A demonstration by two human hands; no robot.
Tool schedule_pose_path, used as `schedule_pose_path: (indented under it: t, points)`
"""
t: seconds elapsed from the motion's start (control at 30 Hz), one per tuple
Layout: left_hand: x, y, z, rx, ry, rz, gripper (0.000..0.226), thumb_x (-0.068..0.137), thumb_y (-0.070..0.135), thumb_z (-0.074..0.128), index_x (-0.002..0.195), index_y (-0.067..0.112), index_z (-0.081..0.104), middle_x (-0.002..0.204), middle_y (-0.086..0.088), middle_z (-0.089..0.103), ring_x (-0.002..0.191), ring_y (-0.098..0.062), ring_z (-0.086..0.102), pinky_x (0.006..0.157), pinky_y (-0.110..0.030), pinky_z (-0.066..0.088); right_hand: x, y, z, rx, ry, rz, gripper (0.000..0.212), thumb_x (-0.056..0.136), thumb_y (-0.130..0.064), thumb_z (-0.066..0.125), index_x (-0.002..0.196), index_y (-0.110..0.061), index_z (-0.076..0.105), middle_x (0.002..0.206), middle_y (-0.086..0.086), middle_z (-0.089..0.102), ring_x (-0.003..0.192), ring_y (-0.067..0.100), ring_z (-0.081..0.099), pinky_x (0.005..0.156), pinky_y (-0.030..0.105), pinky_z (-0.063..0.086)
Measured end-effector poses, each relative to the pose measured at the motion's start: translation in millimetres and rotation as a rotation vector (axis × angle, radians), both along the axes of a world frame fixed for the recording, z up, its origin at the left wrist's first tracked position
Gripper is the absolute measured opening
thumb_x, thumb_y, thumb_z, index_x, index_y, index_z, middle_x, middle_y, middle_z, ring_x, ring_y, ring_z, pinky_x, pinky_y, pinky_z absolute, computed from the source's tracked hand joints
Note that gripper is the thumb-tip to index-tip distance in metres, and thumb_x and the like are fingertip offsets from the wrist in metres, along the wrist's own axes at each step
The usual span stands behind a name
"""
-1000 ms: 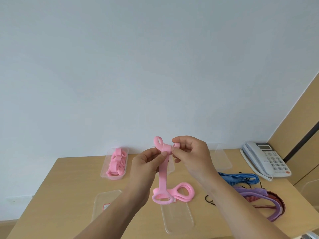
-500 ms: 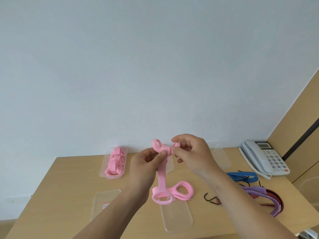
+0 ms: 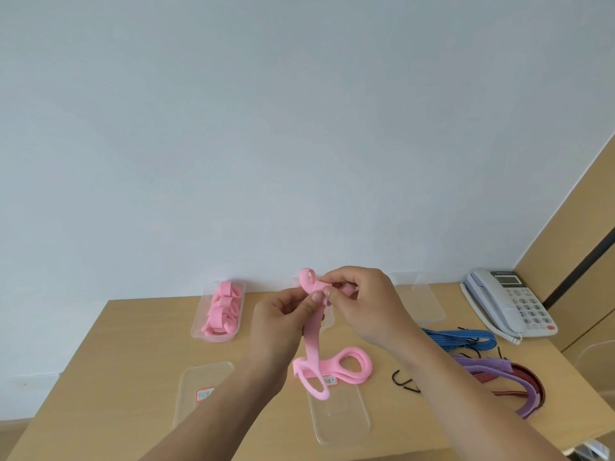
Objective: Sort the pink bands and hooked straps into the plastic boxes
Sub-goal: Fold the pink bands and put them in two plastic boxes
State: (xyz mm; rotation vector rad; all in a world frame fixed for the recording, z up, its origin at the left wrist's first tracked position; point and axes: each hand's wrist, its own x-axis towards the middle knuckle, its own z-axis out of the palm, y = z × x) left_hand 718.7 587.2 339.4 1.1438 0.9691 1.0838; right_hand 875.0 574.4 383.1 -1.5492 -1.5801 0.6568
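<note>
pale wall behind a wooden counter (image 3: pixel 133 331); left hand (image 3: pixel 279 324) and right hand (image 3: pixel 364 304) each pinch the top of one pink band (image 3: pixel 312 337) held above it, probably rolling it small to fit the far box (image 3: pixel 197 322) of rolled bands; hooked straps (image 3: pixel 459 337) wait at right

Table (image 3: pixel 133 344): centre loose bands (image 3: pixel 352 361) | 10 o'clock box (image 3: pixel 213 338) holding rolled bands (image 3: pixel 221 311) | 7, 6, 1 o'clock further boxes (image 3: pixel 342 420) | 2 o'clock telephone (image 3: pixel 512 304) | 4 o'clock hooked straps (image 3: pixel 492 367)

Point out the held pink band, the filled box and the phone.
held pink band (image 3: pixel 312 342): head view, hanging middle stretch.
filled box (image 3: pixel 200 316): head view, left wall.
phone (image 3: pixel 482 294): head view, handset.
</note>
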Motion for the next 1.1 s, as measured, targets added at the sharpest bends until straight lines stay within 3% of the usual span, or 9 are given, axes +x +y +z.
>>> schedule_pose_path:
  t: [0.13,0.27,0.43,0.6,0.7,0.77,0.87,0.97,1.1]
  points:
    - [2.0,0.2,1.6,-0.005,0.023,0.026,0.014,0.096,0.032,0.072,0.092,0.028,0.085,0.091,-0.009,0.081,0.084,-0.018,0.073,0.088,-0.048,0.06,-0.8,0.8,-2.8,0.002,0.153,-0.03,0.017,0.091,-0.013,0.068,0.088,-0.027,0.077,0.076,-0.015,0.074,0.067,-0.006,0.065,0.061,0.007,0.045]
    - [0.5,1.8,2.0,0.012,-0.01,-0.02,0.016,0.091,0.014,0.079,0.105,0.019,0.083,0.101,-0.004,0.082,0.096,-0.016,0.077,0.079,-0.023,0.058,0.7,2.4,-0.4,-0.03,0.236,-0.045,0.017,0.09,-0.012,0.068,0.087,-0.024,0.079,0.075,-0.008,0.075,0.065,0.0,0.065,0.066,0.019,0.054]
    - [3.0,2.7,3.2,0.01,0.015,0.068,0.017,0.09,0.005,0.078,0.102,0.016,0.081,0.092,-0.002,0.082,0.083,-0.009,0.077,0.072,-0.015,0.056,1.0,2.9,0.2,-0.044,0.257,-0.014,0.011,0.089,-0.016,0.07,0.092,-0.021,0.079,0.077,-0.007,0.075,0.065,-0.001,0.064,0.064,0.014,0.05]
    - [4.0,4.4,1.2,-0.028,0.043,0.082,0.014,0.09,0.011,0.08,0.1,0.021,0.082,0.085,-0.009,0.081,0.072,-0.015,0.073,0.07,-0.027,0.06,1.3,4.3,-2.8,0.015,0.139,-0.047,0.008,0.087,-0.021,0.072,0.092,-0.024,0.078,0.078,-0.013,0.073,0.069,-0.003,0.063,0.064,0.01,0.046]
    - [3.3,5.5,-0.5,-0.079,0.062,0.077,0.006,0.087,0.021,0.084,0.087,0.015,0.083,0.078,-0.012,0.078,0.068,-0.018,0.072,0.065,-0.027,0.059,1.4,4.0,-5.1,0.057,0.088,-0.067,0.012,0.086,-0.017,0.071,0.094,-0.025,0.077,0.081,-0.013,0.072,0.077,0.001,0.066,0.071,0.016,0.051]
    - [2.3,6.3,-1.6,-0.08,0.076,0.052,0.013,0.086,0.024,0.084,0.079,0.013,0.082,0.076,-0.015,0.077,0.067,-0.019,0.071,0.065,-0.028,0.06,1.6,2.6,-5.9,0.11,0.035,-0.066,0.014,0.086,-0.015,0.071,0.094,-0.024,0.077,0.086,-0.015,0.072,0.082,0.004,0.066,0.075,0.021,0.054]
    - [0.0,7.8,-0.6,-0.083,0.05,-0.026,0.015,0.087,0.024,0.084,0.084,0.009,0.082,0.083,-0.016,0.077,0.073,-0.021,0.071,0.073,-0.034,0.06,1.1,0.0,-7.3,0.215,-0.044,-0.061,0.016,0.085,-0.011,0.073,0.095,-0.022,0.076,0.088,-0.014,0.07,0.081,0.006,0.065,0.077,0.024,0.053]
    - [-3.4,9.4,1.6,-0.094,0.006,-0.093,0.022,0.081,0.028,0.081,0.094,0.011,0.083,0.093,-0.017,0.078,0.085,-0.023,0.074,0.086,-0.04,0.06,-0.8,-2.8,-8.5,0.318,-0.114,-0.053,0.021,0.081,-0.004,0.073,0.092,-0.022,0.076,0.089,-0.014,0.068,0.083,0.007,0.063,0.073,0.018,0.048]
    - [-6.8,12.7,2.6,-0.128,-0.067,-0.134,0.026,0.077,0.02,0.071,0.098,0.009,0.082,0.103,-0.018,0.078,0.093,-0.027,0.076,0.083,-0.034,0.061,-2.9,-4.1,-8.9,0.415,-0.161,-0.063,0.025,0.079,0.002,0.074,0.091,-0.02,0.077,0.09,-0.011,0.067,0.08,0.004,0.057,0.071,0.019,0.048]
